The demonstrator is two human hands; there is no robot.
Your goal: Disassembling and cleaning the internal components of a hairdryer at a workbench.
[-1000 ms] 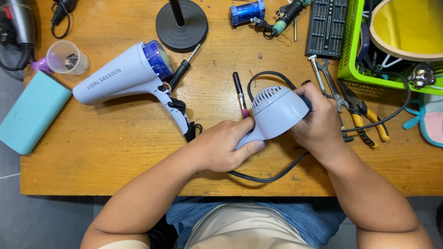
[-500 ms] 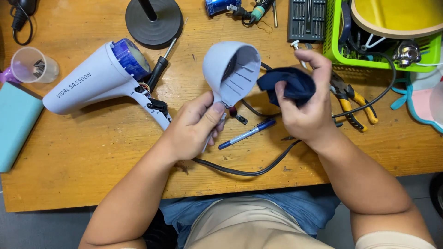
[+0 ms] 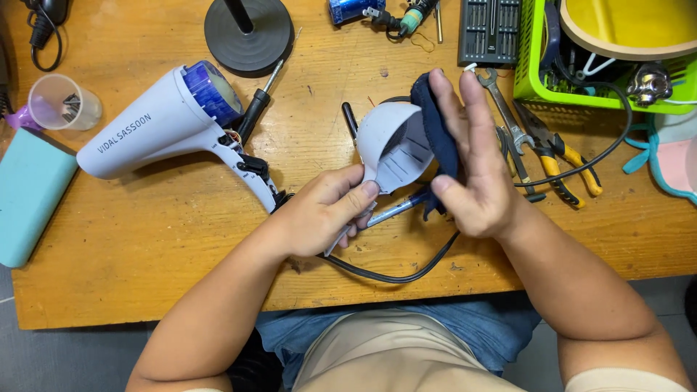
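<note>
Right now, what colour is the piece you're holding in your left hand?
The shell piece in the left hand is pale lavender-grey, seen in the head view.

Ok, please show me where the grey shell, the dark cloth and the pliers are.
grey shell (image 3: 392,149), head view, on its hollow inside.
dark cloth (image 3: 435,134), head view, on its middle fold.
pliers (image 3: 563,160), head view, on a yellow handle.

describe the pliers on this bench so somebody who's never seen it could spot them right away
Start at the bright green basket at the wooden bench's far right corner. Just in front of it, right of the right hand, lie the pliers beside a plain metal wrench. Their yellow and black handles set them apart; the wrench is bare steel.
</note>
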